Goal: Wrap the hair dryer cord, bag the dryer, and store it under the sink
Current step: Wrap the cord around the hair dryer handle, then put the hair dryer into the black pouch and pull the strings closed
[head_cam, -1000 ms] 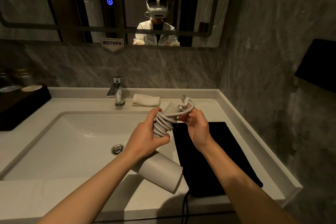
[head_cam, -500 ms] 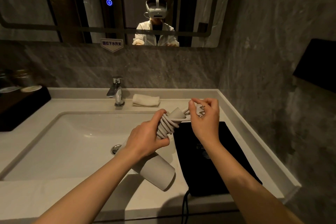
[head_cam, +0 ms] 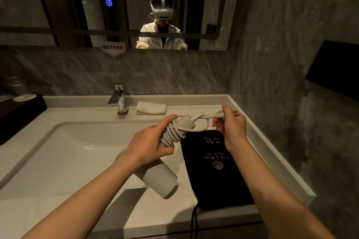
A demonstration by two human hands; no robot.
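My left hand [head_cam: 149,145] grips the handle of a pale grey hair dryer [head_cam: 157,179], whose barrel points down toward the counter. The cord [head_cam: 174,134] is wound in several coils around the handle, with one loose loop near the handle's end. My right hand [head_cam: 231,126] pinches the plug end [head_cam: 220,115] of the cord and holds it out to the right, taut. A flat black storage bag [head_cam: 215,169] with gold lettering lies on the counter under my right forearm, its drawstring hanging over the front edge.
A white sink basin [head_cam: 64,153] fills the left of the counter, with a chrome faucet [head_cam: 119,99] behind it. A folded white towel [head_cam: 151,107] lies by the back wall. A dark tray [head_cam: 17,114] sits far left. The stone wall stands close on the right.
My right hand has pulled the plug end up and out to the right, drawing the last loop tight. The dryer tilted slightly in my left hand.
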